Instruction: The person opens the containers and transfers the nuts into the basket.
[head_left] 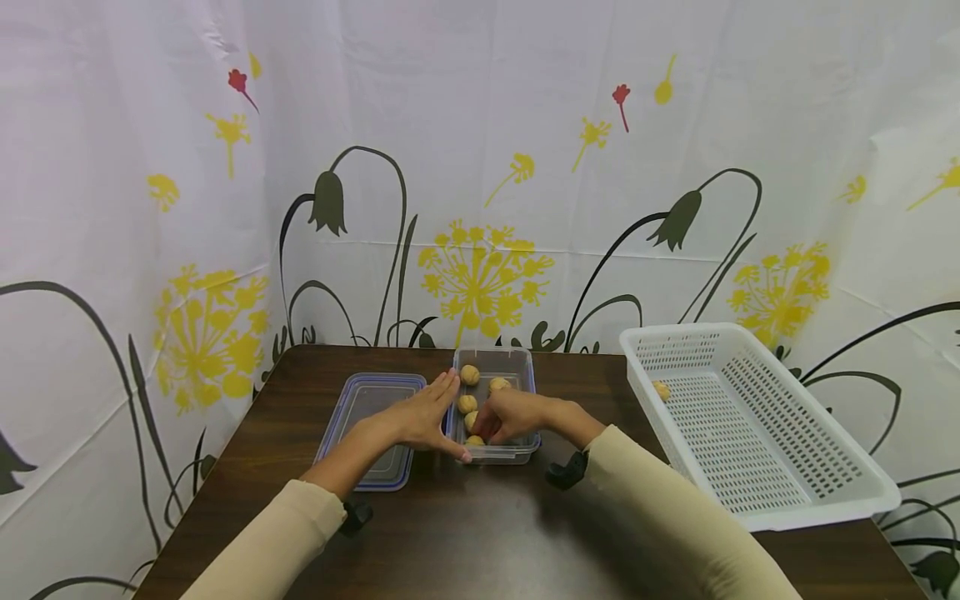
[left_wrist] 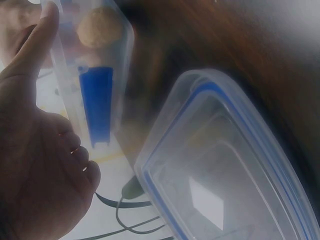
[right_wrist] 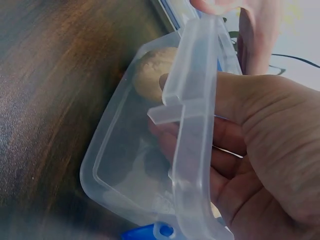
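Note:
A clear plastic food container [head_left: 510, 454] stands on the table with several walnuts [head_left: 469, 375] along its left side. My right hand [head_left: 513, 414] reaches down into it over the near end. In the right wrist view the thumb lies against a walnut [right_wrist: 152, 75] seen through the wall, while the other fingers [right_wrist: 165, 137] stand apart from that nut. My left hand [head_left: 420, 417] rests along the container's left side with fingers straight and thumb spread toward the near rim. In the left wrist view a blue side clip [left_wrist: 97, 105] hangs beside that hand.
A clear lid [head_left: 375, 400] with a blue seal lies flat on the dark wooden table [head_left: 442, 542], left of the container. At the right stands a large white perforated basket [head_left: 787, 517] with a walnut [head_left: 662, 390] at its left side. A flower-patterned curtain [head_left: 480, 167] hangs behind.

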